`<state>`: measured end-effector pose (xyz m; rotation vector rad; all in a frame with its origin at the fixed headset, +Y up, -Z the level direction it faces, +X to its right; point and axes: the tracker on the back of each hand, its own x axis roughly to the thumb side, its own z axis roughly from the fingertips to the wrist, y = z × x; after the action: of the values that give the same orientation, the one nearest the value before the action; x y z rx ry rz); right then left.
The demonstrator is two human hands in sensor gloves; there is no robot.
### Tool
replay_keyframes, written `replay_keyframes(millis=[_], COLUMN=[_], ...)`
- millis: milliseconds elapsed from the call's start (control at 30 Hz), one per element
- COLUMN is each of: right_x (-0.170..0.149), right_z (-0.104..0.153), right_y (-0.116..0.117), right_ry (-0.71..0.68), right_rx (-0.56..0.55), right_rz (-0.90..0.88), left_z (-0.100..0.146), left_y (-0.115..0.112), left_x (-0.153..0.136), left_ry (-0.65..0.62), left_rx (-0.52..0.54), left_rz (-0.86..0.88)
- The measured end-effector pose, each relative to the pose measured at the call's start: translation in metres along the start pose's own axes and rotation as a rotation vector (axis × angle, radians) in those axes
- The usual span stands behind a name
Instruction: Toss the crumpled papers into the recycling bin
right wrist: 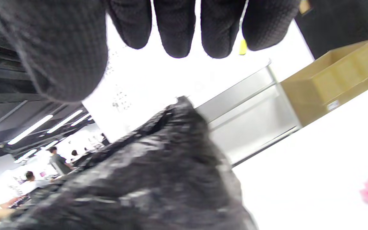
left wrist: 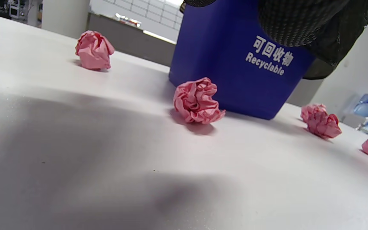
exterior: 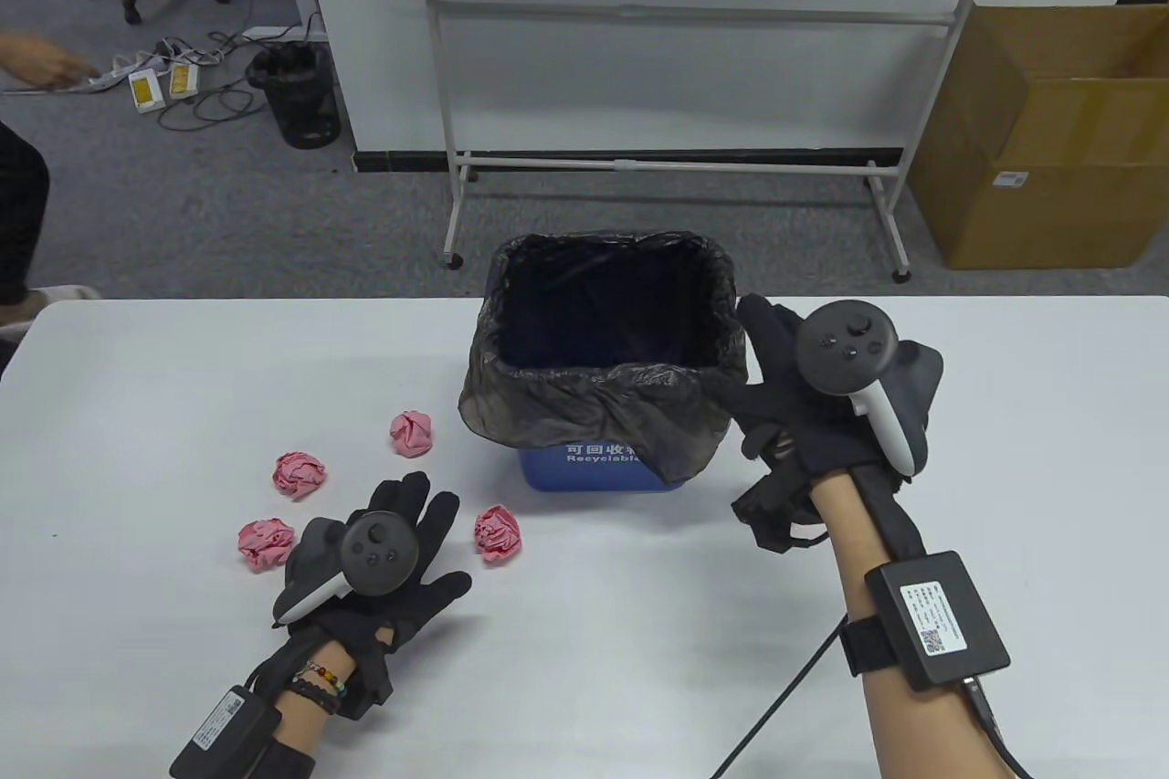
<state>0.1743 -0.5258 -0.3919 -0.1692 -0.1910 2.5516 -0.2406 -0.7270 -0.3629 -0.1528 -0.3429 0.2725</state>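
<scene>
While her right hand (exterior: 822,414) hovered empty-fingered beside the recycling bin (exterior: 598,459), seemingly steadying it, her left hand (exterior: 384,569) lay spread flat among pink paper balls (exterior: 499,534).

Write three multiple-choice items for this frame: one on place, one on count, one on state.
1. Where does the recycling bin stand?
A. on the floor
B. on the table
C. in the cardboard box

2. How many crumpled papers lie left of the bin in the table view?
A. two
B. four
C. six

3. What does the left hand hold?
A. nothing
B. a paper ball
C. the bin liner

Answers: 1 B, its blue base sits on the white table. 2 B, four pink balls show there. 3 A, its fingers are spread beside the nearest paper ball.
</scene>
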Motion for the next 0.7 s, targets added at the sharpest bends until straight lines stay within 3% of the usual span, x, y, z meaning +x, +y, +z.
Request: replay_keyframes(millis=[400,700], right_x=[-0.076,-0.135], right_z=[0.006,0.008], right_y=[0.018,0.053], right_ry=[0.171,0.312], right_rx=[-0.074,-0.063], right_rz=[0.171,0.331], left_z=[0.002,0.001], left_y=[0.002,0.000], left_x=[0.000,0.002], left_ry=[0.004,0.004], left_rx=[0.010,0.000], left_rz=[-0.008,-0.021])
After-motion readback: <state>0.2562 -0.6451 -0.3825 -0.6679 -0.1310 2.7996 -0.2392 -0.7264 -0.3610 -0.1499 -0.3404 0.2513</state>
